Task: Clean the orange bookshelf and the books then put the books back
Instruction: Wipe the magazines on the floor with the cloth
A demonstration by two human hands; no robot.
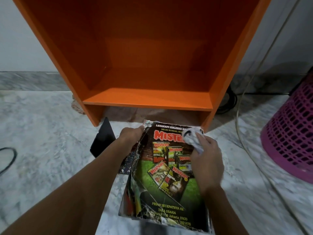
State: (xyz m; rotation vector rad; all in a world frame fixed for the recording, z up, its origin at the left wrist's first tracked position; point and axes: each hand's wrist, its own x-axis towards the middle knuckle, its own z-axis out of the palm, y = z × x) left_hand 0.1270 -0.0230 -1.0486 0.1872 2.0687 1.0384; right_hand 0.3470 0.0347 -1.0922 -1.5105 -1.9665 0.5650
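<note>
1. While the left hand point(131, 135) grips the top left corner of a worn book point(169, 197), the right hand point(207, 160) presses a crumpled white cloth point(193, 139) on the upper right part of its cover.
2. The fingers of the right hand are curled around the cloth, so this hand is holding it. The fingers of the left hand are closed on the corner of the book.
3. The book is in front of the orange bookshelf point(147, 97), low over the floor point(50, 133). I cannot tell if its lower edge rests on the floor.
4. Its cover is dark, with a red title and small pictures of other covers on green. The left edge is torn and frayed.
5. Under the left forearm, a second book point(126, 164) with a dark speckled cover lies on the floor, partly hidden.
6. The bookshelf stands upright against the wall, and the compartment in view has no books in it.
7. A black flat thing point(103, 138) lies on the floor just beside the left foot of the bookshelf.
8. A pink basket point(291, 129) with holes stands on the right, well apart from the book.
9. A pale cable point(245, 82) runs down the wall and across the floor between the bookshelf and the basket.
10. A black cable point(10, 156) lies on the floor at the far left.
</note>
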